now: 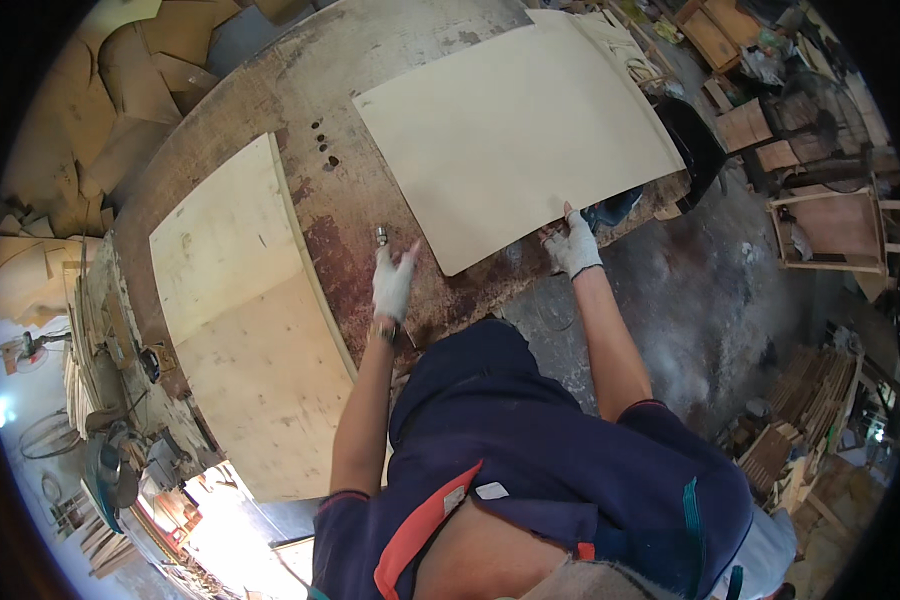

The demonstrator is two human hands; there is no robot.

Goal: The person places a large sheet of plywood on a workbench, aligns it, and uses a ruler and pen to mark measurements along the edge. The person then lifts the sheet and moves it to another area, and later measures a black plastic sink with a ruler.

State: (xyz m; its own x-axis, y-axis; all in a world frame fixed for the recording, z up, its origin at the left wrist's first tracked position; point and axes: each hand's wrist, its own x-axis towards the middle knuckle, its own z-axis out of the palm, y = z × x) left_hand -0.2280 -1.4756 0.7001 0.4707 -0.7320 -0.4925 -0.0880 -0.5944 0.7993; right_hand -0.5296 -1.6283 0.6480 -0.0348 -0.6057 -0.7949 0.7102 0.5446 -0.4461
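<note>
My left hand [395, 280], in a white glove, has thumb and fingers apart over the worn table [330, 250], between two sheets. A small metal piece [381, 235] is at its fingertips; whether they touch it is unclear. My right hand [573, 248], also gloved, grips the near edge of the large pale sheet [510, 130], whose lower left corner points toward me. A stack of light plywood [235, 310] with a slightly curved edge lies to my left. A dark blue item [615, 208] is partly hidden under the pale sheet's right part.
Cut board offcuts [100, 110] are piled beyond the table's left side. Wooden scraps and frames [825, 230] crowd the right, with stacked wood strips [805, 400] lower down. A grey stained floor [670, 310] lies right of the table. A black curved object [695, 150] adjoins the pale sheet.
</note>
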